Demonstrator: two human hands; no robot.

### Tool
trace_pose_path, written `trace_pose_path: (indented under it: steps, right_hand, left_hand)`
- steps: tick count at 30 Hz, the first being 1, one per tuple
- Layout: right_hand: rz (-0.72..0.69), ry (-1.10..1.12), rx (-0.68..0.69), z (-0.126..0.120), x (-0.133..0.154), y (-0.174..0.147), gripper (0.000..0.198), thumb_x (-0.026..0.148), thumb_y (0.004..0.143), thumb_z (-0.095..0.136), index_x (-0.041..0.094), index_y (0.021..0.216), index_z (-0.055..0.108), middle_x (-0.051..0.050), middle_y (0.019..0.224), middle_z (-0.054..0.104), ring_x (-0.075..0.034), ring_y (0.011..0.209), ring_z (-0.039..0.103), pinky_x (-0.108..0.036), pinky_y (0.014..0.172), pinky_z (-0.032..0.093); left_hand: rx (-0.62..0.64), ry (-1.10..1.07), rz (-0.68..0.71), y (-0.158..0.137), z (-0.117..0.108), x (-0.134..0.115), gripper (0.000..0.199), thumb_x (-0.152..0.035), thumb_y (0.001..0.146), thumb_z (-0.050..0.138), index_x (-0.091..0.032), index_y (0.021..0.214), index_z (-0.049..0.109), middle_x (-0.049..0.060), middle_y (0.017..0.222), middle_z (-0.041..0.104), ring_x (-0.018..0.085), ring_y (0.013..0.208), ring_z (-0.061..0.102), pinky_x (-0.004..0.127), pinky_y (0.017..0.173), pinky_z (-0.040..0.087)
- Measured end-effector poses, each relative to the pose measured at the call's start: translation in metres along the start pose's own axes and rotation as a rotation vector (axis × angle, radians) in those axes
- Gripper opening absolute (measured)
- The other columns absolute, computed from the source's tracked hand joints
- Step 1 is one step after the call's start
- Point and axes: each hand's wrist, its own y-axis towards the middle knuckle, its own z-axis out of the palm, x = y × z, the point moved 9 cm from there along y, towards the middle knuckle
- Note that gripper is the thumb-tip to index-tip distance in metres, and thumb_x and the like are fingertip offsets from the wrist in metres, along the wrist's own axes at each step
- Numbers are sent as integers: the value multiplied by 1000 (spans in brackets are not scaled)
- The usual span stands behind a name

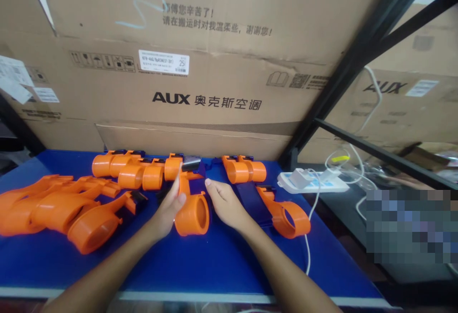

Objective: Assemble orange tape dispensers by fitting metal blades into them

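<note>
My left hand (168,213) is closed around an orange plastic ring holder (191,215), its ring low and its arm pointing up. At the top of that arm sits a dark clip with a shiny face (191,162). Close to the holder's right side is my right hand (224,203), thumb pointing up and left, the other fingers bent and mostly hidden. Dark blue strap material shows behind and between the hands; whether the right fingers pinch it is hidden. Right of this hand, another orange holder (291,220) lies with a wide dark blue strap (252,203).
Several orange holders (95,227) lie at the left, with more along the back of the blue table (222,265). A white power strip (313,182) with plugs and cables is at the right. Behind stand a large cardboard box (207,55) and black metal frame (332,74).
</note>
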Motion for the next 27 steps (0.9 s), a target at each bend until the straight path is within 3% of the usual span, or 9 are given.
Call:
trace_pose_path:
  steps: [5,7,10,14,16,18,22,27]
  right_hand:
    - [-13,-37,-107,-4,-5,2,51,59,103,41,21,71,51,0,70,56,-16,67,53,-25,59,45]
    - [-24,-56,-129,-4,-4,1,50,58,103,42,21,72,52,0,70,57,-17,68,55,-25,59,45]
    - [-63,-102,-42,6,4,-2,49,55,104,43,21,71,55,0,69,60,-17,67,59,-26,61,47]
    - [-107,-132,27,8,19,-7,44,48,106,43,21,79,65,-1,74,69,-18,69,68,-29,68,52]
    - [-124,-170,-22,1,26,-8,39,46,105,47,21,84,69,-1,75,71,-19,70,69,-30,69,52]
    - [-143,-192,-49,-5,32,-8,36,45,104,50,22,87,72,-1,75,73,-20,70,70,-31,69,53]
    - [-199,-174,-24,-4,42,-9,35,43,103,52,22,83,73,-3,79,74,-21,74,70,-32,70,55]
    - [-299,-239,76,13,53,-14,34,38,104,51,22,81,72,-5,79,73,-20,77,68,-33,73,53]
  left_hand:
    - [152,-80,-31,-5,23,-5,111,-35,72,90,-34,163,28,10,161,45,39,149,39,53,119,39]
    - [140,-105,-60,-10,27,-10,114,-30,71,90,-36,164,23,11,161,45,40,145,45,54,114,45]
    - [58,-60,-83,-23,12,-20,109,-25,69,91,-36,161,34,12,154,53,41,139,52,53,109,51]
    - [-108,182,-167,-58,-44,-44,85,-24,70,89,-34,148,56,13,145,63,45,134,56,60,104,52]
    - [-196,381,-197,-82,-75,-61,78,-25,66,91,-35,139,66,11,145,63,48,137,52,67,108,44]
    - [-240,612,-227,-105,-97,-75,76,-26,65,92,-38,136,68,8,150,59,49,143,44,72,115,29]
    - [-277,737,-264,-131,-113,-80,61,-33,74,85,-37,133,70,8,150,59,45,147,39,71,119,14]
    - [-315,834,-126,-129,-114,-86,53,-37,78,82,-32,130,73,9,141,66,42,140,51,63,121,22]
